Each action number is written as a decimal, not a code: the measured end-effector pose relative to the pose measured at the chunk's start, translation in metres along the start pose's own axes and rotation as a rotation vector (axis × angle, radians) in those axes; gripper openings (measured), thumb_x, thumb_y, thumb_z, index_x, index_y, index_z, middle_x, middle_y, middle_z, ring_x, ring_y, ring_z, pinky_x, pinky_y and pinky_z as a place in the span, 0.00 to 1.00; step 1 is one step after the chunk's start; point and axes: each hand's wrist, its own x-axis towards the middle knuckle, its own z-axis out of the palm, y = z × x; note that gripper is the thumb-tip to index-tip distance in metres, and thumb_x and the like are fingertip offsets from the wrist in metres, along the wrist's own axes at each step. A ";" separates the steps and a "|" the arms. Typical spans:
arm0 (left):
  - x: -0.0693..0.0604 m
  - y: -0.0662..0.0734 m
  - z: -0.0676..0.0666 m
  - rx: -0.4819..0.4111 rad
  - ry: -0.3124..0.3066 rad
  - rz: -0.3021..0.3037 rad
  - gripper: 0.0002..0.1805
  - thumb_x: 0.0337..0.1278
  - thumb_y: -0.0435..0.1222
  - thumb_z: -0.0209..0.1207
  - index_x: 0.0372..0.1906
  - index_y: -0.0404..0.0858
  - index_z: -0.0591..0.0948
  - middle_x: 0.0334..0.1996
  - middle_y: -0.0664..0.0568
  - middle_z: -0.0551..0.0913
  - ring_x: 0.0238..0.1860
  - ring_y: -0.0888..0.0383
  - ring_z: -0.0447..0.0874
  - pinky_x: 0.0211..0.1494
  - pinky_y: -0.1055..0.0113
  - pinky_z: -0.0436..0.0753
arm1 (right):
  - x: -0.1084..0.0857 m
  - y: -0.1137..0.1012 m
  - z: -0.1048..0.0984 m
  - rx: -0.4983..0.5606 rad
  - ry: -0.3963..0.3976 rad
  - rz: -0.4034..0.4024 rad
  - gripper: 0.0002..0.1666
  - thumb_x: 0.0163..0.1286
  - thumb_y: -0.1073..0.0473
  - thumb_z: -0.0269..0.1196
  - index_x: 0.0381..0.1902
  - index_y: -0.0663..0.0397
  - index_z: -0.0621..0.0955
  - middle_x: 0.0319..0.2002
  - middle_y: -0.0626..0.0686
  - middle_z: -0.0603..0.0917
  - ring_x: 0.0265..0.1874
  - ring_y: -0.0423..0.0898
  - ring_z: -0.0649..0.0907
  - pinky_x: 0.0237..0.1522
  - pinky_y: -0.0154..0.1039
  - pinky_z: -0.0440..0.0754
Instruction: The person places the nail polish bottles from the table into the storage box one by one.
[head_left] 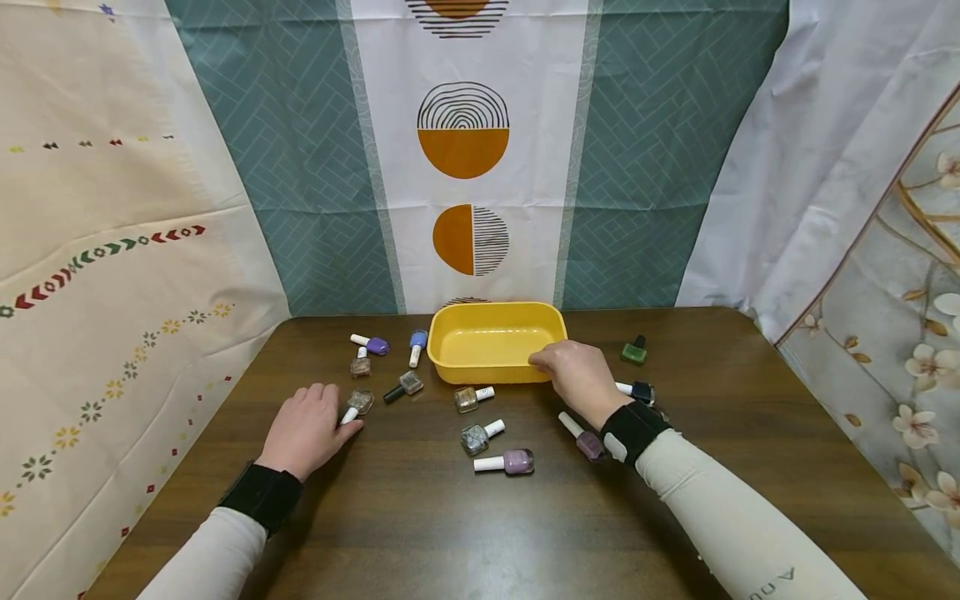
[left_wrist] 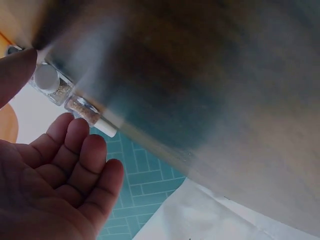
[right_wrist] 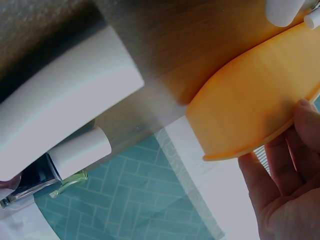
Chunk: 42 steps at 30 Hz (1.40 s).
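At the back of the table, my right hand [head_left: 581,375] pinches the near right rim of a yellow plastic tray [head_left: 480,377]. In the right wrist view the thumb [right_wrist: 306,122] lies against the tray's outer wall, with the fingers on the other side of the rim. My left hand [head_left: 307,425] is low over the table at the left, fingers loosely bent. Between its thumb and fingers lies a glittery nail polish bottle [head_left: 361,402] with a white cap; the left wrist view shows no grip on it. A copper-glitter nail polish bottle [left_wrist: 82,109] lies just beyond the fingertips.
Left of the tray lie purple [head_left: 378,346] and blue [head_left: 418,338] nail polish bottles. Several more, including a gold one [head_left: 466,400] and a lilac one [head_left: 518,462], lie in front. A green bottle [head_left: 633,352] is at the right. Curtains [head_left: 322,167] hang behind the table.
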 end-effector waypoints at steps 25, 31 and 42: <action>-0.001 0.002 0.003 -0.026 -0.029 0.031 0.19 0.66 0.40 0.76 0.31 0.36 0.76 0.24 0.50 0.73 0.27 0.50 0.73 0.31 0.53 0.76 | 0.001 0.002 0.002 -0.024 0.061 -0.053 0.09 0.74 0.63 0.75 0.50 0.49 0.94 0.42 0.49 0.94 0.41 0.50 0.91 0.48 0.51 0.91; 0.002 0.001 0.004 -0.016 -0.057 0.013 0.16 0.67 0.38 0.74 0.33 0.34 0.78 0.24 0.50 0.74 0.27 0.50 0.74 0.32 0.53 0.78 | 0.002 0.001 0.003 -0.023 0.057 -0.044 0.10 0.73 0.62 0.75 0.50 0.49 0.94 0.42 0.50 0.94 0.41 0.50 0.91 0.49 0.51 0.91; 0.004 0.001 0.002 -0.033 -0.038 -0.017 0.14 0.68 0.35 0.74 0.37 0.31 0.80 0.24 0.49 0.76 0.26 0.51 0.74 0.31 0.53 0.80 | -0.001 0.000 0.002 -0.014 0.044 -0.018 0.11 0.73 0.62 0.76 0.52 0.50 0.95 0.43 0.50 0.94 0.41 0.50 0.90 0.50 0.51 0.91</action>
